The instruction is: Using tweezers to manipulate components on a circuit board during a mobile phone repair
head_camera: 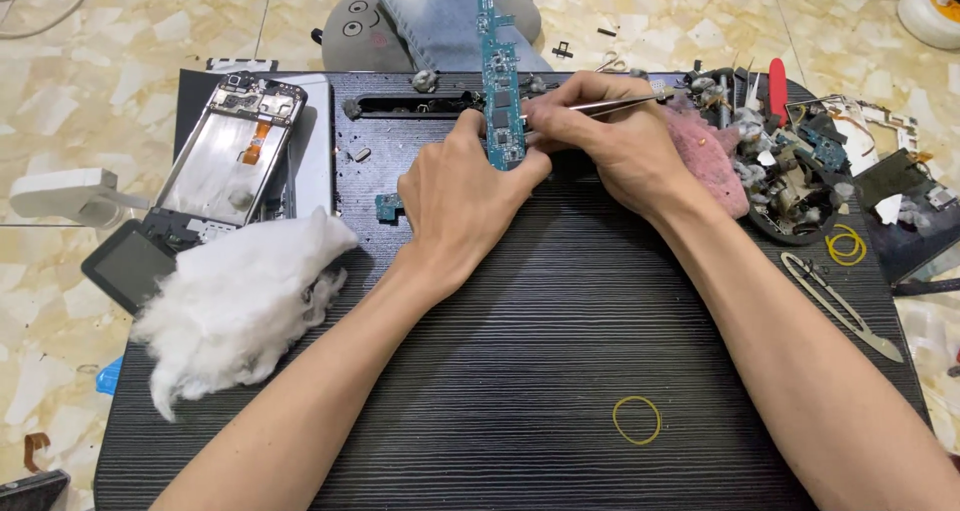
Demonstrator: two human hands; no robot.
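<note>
Head view looks straight down on a low dark tabletop (520, 371) with a fine ribbed grain, standing on a floor of cream and beige marbled tiles (110, 61). At twelve o'clock, past the far edge, a knee in blue jeans (430, 16) rests on a grey cushion (365, 31).

Near the far edge, at about twelve o'clock, a long narrow green circuit board (500, 81) stands on end. The left hand (460, 201) has its fingers closed around the board's lower end, holding it upright. The right hand (610, 146), just beside it at one o'clock, pinches a pair of metal tweezers (625, 101) between thumb and fingers, the tips meeting the board's edge.

At nine o'clock a big wad of white cotton wool (235, 306) lies on the tabletop, partly covering a dark tablet-like device (125, 266). At ten o'clock an opened phone frame (230, 146) lies face down with an orange flex strip showing. A small piece of green board (388, 208) sits just left of the left hand.

At two o'clock a pink cloth (715, 156) lies behind the right wrist, and beyond it a dark tray (790, 233) is crowded with used cotton bits, small parts and a red-handled tool (778, 89). A yellow rubber band (846, 245) lies beside the tray, thread snips (840, 306) at three o'clock, and another yellow rubber band (637, 419) at five o'clock. Both forearms cross the near half of the tabletop.
</note>
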